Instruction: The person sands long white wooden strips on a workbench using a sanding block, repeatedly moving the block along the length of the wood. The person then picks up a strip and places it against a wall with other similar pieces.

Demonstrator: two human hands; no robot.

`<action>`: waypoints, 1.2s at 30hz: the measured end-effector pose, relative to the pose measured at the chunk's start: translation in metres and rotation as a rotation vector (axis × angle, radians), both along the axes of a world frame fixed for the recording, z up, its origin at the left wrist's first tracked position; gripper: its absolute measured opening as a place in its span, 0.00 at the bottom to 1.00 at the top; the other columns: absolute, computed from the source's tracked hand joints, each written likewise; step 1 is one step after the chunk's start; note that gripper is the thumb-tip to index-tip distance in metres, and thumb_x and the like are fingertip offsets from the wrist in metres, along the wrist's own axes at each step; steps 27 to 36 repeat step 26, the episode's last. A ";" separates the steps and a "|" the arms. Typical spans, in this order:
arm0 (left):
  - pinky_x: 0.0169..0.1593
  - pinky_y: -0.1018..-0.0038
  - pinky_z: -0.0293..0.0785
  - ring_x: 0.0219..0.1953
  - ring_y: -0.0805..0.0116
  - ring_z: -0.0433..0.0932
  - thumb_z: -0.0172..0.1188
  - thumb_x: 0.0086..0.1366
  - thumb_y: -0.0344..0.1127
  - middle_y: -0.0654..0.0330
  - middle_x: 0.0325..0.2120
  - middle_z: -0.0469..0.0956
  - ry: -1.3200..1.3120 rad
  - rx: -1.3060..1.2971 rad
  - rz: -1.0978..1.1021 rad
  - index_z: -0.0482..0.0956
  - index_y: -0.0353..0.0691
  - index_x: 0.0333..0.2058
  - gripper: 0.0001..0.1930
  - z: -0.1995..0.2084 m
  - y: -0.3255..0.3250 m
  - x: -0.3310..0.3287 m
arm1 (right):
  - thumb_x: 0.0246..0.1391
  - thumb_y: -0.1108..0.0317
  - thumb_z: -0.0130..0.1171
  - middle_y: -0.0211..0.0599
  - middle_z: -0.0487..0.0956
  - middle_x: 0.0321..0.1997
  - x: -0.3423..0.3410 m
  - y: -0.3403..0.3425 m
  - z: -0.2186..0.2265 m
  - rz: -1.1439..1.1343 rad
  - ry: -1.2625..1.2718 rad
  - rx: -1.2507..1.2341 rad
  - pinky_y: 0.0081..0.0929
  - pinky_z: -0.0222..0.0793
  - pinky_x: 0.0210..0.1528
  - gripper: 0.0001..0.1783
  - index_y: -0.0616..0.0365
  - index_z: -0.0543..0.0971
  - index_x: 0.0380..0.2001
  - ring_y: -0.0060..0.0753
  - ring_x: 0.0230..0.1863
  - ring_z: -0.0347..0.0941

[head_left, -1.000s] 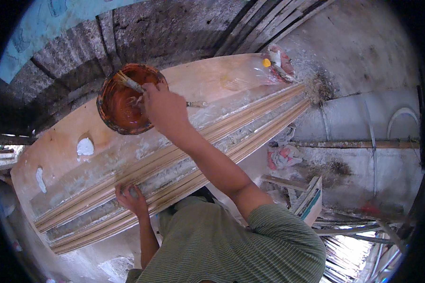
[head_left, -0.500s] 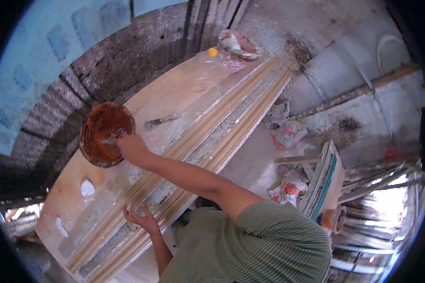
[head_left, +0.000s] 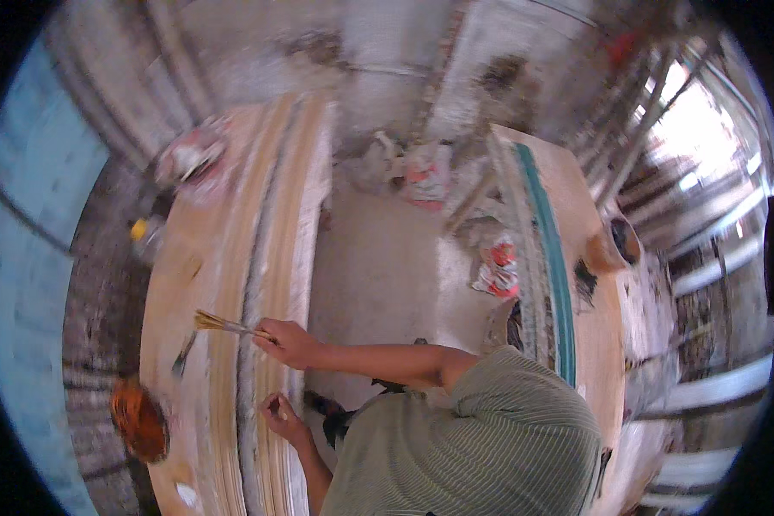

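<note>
My right hand (head_left: pixel 290 342) is closed on the handle of a brush (head_left: pixel 223 323) with splayed yellowish bristles. It holds the brush above long grooved wooden mouldings (head_left: pixel 228 284) lying on a board. Lower down, my left hand (head_left: pixel 285 420) is over the moulding nearer me, its fingers curled together; what is in them, if anything, is too blurred to make out. A putty knife (head_left: pixel 182 357) lies on the board, left of the brush. By the board's left edge stands an orange-brown bowl (head_left: pixel 139 421), apart from both hands.
A crumpled plastic bag (head_left: pixel 193 155) and a yellow-capped bottle (head_left: pixel 146 234) are at the far left. Across the floor (head_left: pixel 370 258), a second bench holds a teal-edged strip (head_left: pixel 546 249) and a bucket (head_left: pixel 612 243). Red-and-white sacks (head_left: pixel 497 267) lie between the benches.
My view has swung to the right. My right hand has come out of the bowl with the brush and is now over the mouldings. My left hand's fingers are more closed.
</note>
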State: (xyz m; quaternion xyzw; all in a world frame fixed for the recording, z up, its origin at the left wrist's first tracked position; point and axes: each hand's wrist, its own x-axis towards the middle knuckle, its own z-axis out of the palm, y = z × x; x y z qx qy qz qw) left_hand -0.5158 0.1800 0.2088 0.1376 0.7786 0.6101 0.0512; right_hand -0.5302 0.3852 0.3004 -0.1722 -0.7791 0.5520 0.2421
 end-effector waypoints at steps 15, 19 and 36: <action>0.49 0.70 0.74 0.45 0.67 0.79 0.62 0.68 0.36 0.59 0.44 0.79 -0.092 -0.295 -1.624 0.77 0.38 0.49 0.14 0.048 0.436 0.278 | 0.62 0.65 0.56 0.53 0.80 0.30 0.547 0.405 0.057 -1.342 0.310 0.256 0.43 0.70 0.33 0.09 0.61 0.78 0.35 0.55 0.30 0.78; 0.49 0.69 0.75 0.43 0.66 0.79 0.62 0.68 0.39 0.57 0.44 0.79 0.094 -0.225 -1.872 0.76 0.37 0.50 0.16 0.062 0.482 0.343 | 0.63 0.62 0.55 0.56 0.80 0.29 0.586 0.454 0.061 -1.539 -0.192 0.203 0.47 0.71 0.35 0.12 0.61 0.81 0.36 0.56 0.31 0.79; 0.51 0.70 0.74 0.45 0.67 0.77 0.63 0.67 0.40 0.59 0.44 0.80 -0.369 -0.491 -1.902 0.79 0.36 0.50 0.17 0.018 0.511 0.356 | 0.65 0.64 0.47 0.48 0.76 0.56 0.616 0.422 -0.021 -1.405 0.099 0.422 0.45 0.60 0.65 0.20 0.60 0.74 0.56 0.46 0.56 0.71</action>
